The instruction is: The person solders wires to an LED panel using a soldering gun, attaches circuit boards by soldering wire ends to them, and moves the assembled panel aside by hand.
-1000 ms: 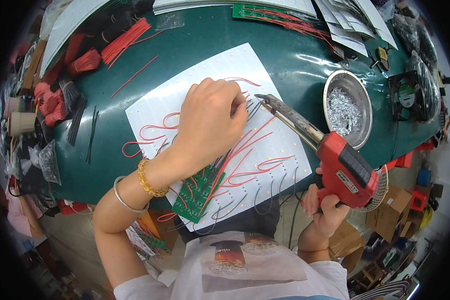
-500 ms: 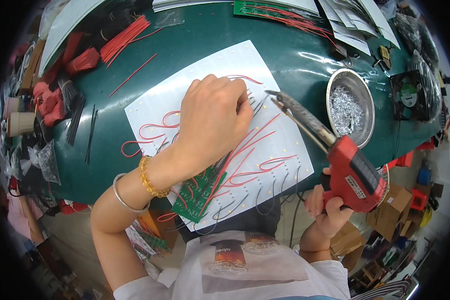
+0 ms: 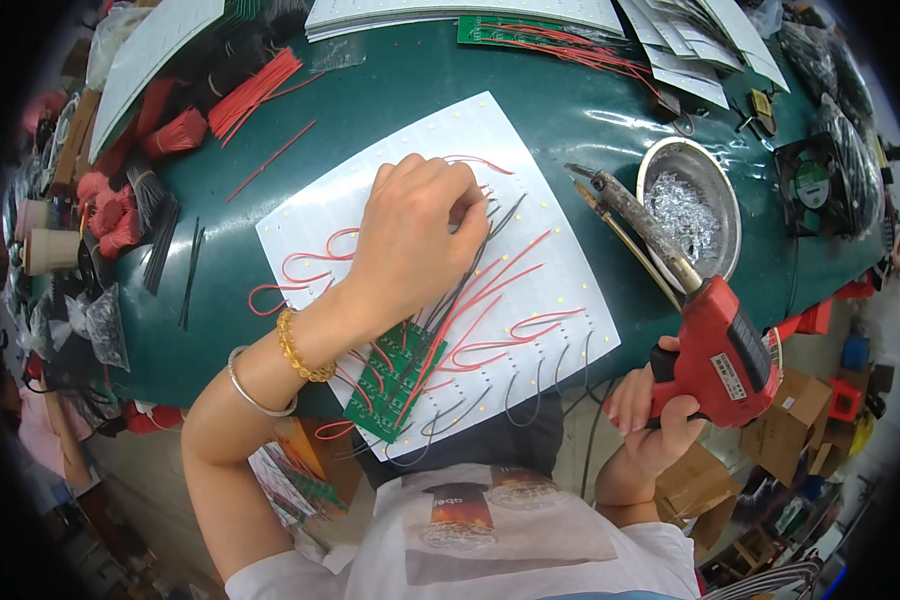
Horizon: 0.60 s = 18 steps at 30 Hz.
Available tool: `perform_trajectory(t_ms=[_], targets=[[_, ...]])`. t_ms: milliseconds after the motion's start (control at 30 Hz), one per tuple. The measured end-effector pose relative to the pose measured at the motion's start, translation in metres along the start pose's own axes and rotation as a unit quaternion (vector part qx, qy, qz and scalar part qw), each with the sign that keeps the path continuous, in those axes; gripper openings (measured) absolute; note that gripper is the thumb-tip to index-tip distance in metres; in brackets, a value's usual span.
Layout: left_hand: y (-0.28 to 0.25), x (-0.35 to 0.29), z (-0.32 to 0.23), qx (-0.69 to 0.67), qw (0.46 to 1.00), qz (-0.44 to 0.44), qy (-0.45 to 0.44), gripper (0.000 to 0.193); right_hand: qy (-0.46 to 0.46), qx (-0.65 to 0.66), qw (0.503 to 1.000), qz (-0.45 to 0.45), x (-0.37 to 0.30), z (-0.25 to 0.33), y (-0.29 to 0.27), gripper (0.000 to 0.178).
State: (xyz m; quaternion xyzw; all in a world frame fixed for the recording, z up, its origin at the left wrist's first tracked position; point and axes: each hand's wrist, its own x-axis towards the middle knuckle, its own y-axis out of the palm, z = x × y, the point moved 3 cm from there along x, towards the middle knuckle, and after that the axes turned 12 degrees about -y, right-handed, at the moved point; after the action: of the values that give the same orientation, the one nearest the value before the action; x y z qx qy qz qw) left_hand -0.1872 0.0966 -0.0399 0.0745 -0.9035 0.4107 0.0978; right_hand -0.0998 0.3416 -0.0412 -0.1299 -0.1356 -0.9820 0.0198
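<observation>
My left hand [image 3: 418, 225] is over a white panel [image 3: 315, 222], its fingers curled together near the panel's upper right part. The fingertips are turned away, so what they pinch is hidden; black wires [image 3: 498, 228] run beside them. Under my wrist lies a green circuit board [image 3: 398, 378] with red and black wires. Loops of red wire [image 3: 490, 350] and black wire are attached across the panel. My right hand [image 3: 650, 415] is closed round the handle of a red soldering gun [image 3: 722, 350]. Its tip points up and left, just off the panel's right edge.
A metal bowl [image 3: 732, 215] of silvery scraps stands right of the panel, partly behind the soldering gun. Bundles of red wires [image 3: 255, 95] and black wires [image 3: 160, 245] lie at left. More white panels [image 3: 460, 14] are stacked at the back; a black fan [image 3: 815, 190] stands far right.
The soldering gun has moved right, and its tip has swung away from the wires and off the panel. My left hand stays in nearly the same place over the panel.
</observation>
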Motion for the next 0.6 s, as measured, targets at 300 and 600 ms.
perform_trajectory(t_ms=[300,600], targets=[[0.001,0.045,0.028,-0.025,0.999,-0.024,-0.014,0.008,-0.005,0.0,1.0,-0.012,0.0,0.002,0.003,0.068],[0.001,0.044,0.025,-0.009,1.0,-0.02,0.004,0.008,-0.043,-0.161,0.984,-0.063,0.026,0.021,0.031,0.077]])
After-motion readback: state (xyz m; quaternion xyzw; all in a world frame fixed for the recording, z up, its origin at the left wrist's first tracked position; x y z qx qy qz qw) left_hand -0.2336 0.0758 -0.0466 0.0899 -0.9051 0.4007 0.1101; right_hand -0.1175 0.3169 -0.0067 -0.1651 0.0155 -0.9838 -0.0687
